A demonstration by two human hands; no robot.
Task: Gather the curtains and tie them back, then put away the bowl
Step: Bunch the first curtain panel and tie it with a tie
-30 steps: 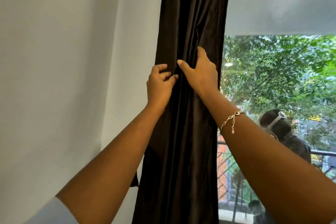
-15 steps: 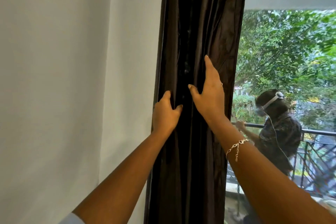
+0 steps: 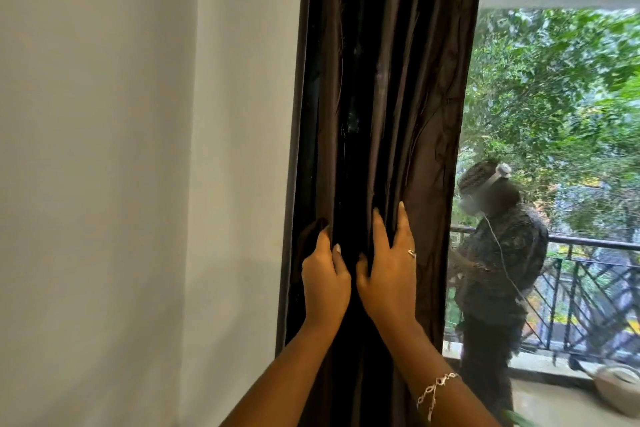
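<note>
"Hanging how, the curtain [image 3: 398,97]?"

"In 1 gathered column of tall pleats, dark brown with a dull sheen; it runs from the top of the view down past the bottom, between the white wall [image 3: 138,149] and the window glass [image 3: 571,156]; creases fan out near its right edge."

"And the hands?"

"Both low on it, side by side, almost touching; the left hand [image 3: 325,277] has its grip clamped on the left pleats, fingers curled into the cloth and partly hidden by a fold, thumb lying on the front; the right hand [image 3: 388,274] has its grip apart, fingers straight and pressed flat up the pleats, cloth bulging between 2 of them; a ring [image 3: 412,253] sits on 1 finger, a chain bracelet [image 3: 434,392] on that wrist."

"Edges?"

"The left edge runs straight down beside the wall; the right edge leans a little, wider at the top."

"Room to move?"

"Plain wall to the left; to the right the glass is uncovered; through it a person [image 3: 495,270] wearing a head strap stands on a balcony by a dark railing [image 3: 595,274], green trees [image 3: 554,80] behind, a pale vessel [image 3: 616,388] on the balcony floor at lower right."
</note>
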